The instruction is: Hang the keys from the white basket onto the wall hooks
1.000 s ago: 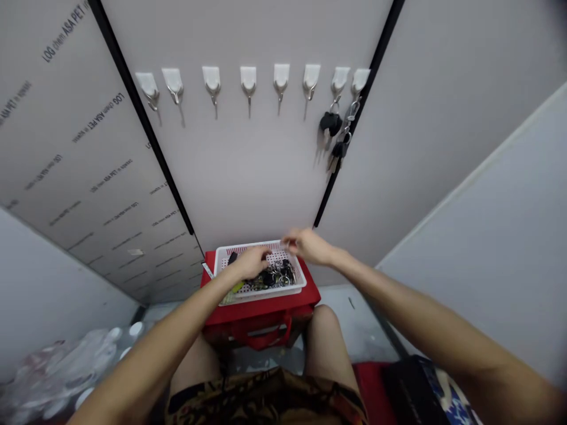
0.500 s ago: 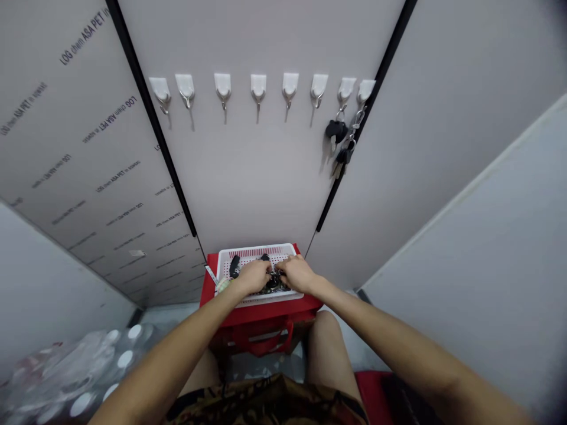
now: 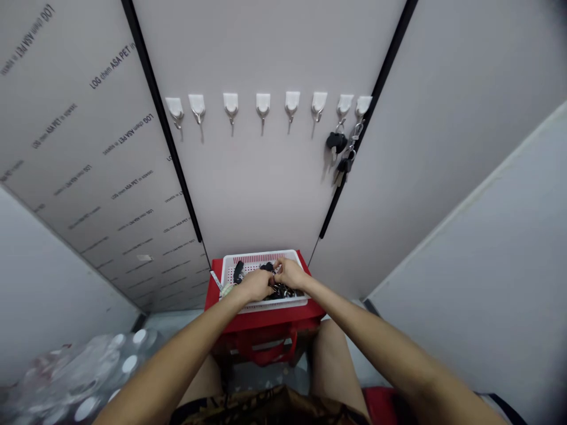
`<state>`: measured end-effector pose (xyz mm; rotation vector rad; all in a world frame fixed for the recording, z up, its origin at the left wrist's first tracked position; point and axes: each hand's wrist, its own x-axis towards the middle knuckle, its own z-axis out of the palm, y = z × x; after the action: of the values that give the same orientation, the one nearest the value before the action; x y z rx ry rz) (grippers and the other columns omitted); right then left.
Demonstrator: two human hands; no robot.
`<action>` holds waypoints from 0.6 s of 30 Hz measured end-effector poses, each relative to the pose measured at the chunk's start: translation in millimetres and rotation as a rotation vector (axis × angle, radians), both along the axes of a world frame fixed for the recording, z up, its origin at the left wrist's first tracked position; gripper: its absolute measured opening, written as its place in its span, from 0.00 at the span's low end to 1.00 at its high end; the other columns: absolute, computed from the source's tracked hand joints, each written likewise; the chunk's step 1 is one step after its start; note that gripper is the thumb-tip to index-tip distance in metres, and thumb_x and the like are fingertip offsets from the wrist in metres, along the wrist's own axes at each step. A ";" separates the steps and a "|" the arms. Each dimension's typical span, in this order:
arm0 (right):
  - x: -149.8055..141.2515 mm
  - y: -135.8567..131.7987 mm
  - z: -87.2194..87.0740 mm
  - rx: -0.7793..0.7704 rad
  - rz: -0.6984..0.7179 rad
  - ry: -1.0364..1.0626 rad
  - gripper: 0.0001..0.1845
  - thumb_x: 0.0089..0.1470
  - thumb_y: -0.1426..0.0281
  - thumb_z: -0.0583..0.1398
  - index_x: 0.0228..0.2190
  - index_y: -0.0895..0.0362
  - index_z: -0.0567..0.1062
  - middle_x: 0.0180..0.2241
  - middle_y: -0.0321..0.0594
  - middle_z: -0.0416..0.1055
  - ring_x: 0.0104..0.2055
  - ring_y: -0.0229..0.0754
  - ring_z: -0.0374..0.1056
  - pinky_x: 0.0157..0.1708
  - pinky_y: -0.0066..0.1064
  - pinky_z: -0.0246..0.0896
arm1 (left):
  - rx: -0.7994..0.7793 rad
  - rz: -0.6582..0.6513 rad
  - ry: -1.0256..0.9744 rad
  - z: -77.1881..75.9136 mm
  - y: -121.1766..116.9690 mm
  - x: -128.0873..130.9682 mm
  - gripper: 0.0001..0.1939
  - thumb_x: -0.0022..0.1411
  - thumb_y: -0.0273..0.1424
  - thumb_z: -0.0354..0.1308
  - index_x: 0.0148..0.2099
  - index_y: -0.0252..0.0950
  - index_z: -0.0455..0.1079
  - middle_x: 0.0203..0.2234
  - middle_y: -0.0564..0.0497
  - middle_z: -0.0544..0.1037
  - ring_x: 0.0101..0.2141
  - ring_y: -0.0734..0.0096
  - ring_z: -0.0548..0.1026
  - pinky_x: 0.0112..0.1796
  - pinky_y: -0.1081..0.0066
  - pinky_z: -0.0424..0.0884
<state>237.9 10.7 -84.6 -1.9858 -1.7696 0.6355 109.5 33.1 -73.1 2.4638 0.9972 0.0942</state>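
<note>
A white plastic basket (image 3: 287, 255) with slotted sides holds a pile of dark, shiny keys (image 3: 286, 291). Inside it, my left hand (image 3: 257, 285) is closed, its fingertips pinched at the keys. My right hand (image 3: 290, 275) reaches in from the other side with thumb and fingers curled together, almost touching the left. A small bunch of keys seems caught between the two hands, mostly hidden by the fingers. A black key fob (image 3: 238, 271) lies at the basket's left, and another dark item (image 3: 267, 267) is just behind my hands.
Below the basket is a red bag (image 3: 248, 321) with handles. Several white hooks (image 3: 263, 103) line the wall ahead; black-headed keys (image 3: 336, 143) and a second key bunch (image 3: 344, 162) hang from the two rightmost. Bottles with white caps (image 3: 130, 363) stand at lower left.
The camera view has shifted, so the hooks and basket sit slightly lower. My right hand has moved a little back and left in the basket, uncovering more keys at the right.
</note>
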 end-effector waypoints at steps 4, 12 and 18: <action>-0.8 -4.0 10.1 0.171 -0.084 0.417 0.14 0.33 0.74 0.52 0.29 0.62 0.66 0.19 0.34 0.65 0.20 0.30 0.58 0.21 0.22 0.53 | -0.047 0.043 -0.294 -0.3 3.4 3.7 0.18 0.40 0.29 0.51 0.38 0.33 0.63 0.34 0.45 0.69 0.35 0.65 0.66 0.36 0.70 0.59; 8.4 0.7 81.0 0.604 -0.226 0.515 0.15 0.34 0.71 0.53 0.30 0.61 0.67 0.20 0.35 0.64 0.21 0.32 0.58 0.23 0.25 0.56 | -0.276 0.101 -0.839 33.2 15.5 40.3 0.12 0.48 0.31 0.44 0.31 0.30 0.65 0.26 0.49 0.71 0.29 0.73 0.66 0.32 0.74 0.61; 29.5 25.6 170.8 1.005 -0.319 0.539 0.16 0.32 0.70 0.55 0.29 0.61 0.64 0.21 0.35 0.64 0.20 0.31 0.59 0.22 0.24 0.56 | -0.155 0.153 -1.077 120.6 38.3 75.2 0.11 0.46 0.31 0.46 0.28 0.30 0.65 0.19 0.53 0.69 0.22 0.79 0.64 0.26 0.78 0.60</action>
<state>267.4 36.3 86.2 -1.1848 -1.0591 0.0869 184.7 71.5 47.4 1.7414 0.6325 1.1854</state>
